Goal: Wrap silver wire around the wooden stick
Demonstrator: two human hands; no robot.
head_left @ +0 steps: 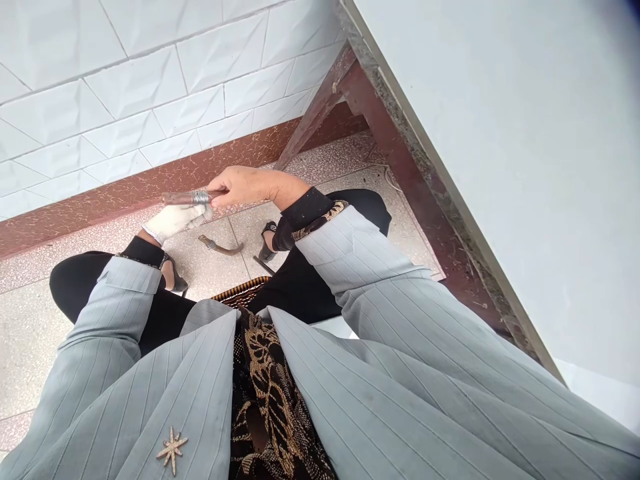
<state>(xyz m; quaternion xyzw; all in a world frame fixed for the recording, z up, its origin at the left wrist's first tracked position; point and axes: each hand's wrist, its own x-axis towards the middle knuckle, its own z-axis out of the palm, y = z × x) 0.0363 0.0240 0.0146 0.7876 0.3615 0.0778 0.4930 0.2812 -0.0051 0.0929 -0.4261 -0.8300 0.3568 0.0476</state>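
Observation:
My left hand (pixel 177 220), in a white glove, is closed under a brown wooden handle (pixel 175 199) and supports it from below. Silvery wire (pixel 201 197) is wound tightly round the handle near its right end. My bare right hand (pixel 243 185) is closed at that wire-wound end, fingers bent over it; whether it pinches the wire or the handle itself is hidden. Beneath my hands, a short curved tool (pixel 220 247) with a brown handle and a wire-bound joint lies on the floor, touched by neither hand.
White tiled wall (pixel 140 73) rises ahead above a red-brown skirting (pixel 115 213). To the right stands a pale tabletop (pixel 500 167) on a reddish wooden leg (pixel 320 100). A woven seat edge (pixel 243 291) shows between my knees. Speckled tiles cover the floor (pixel 30 333).

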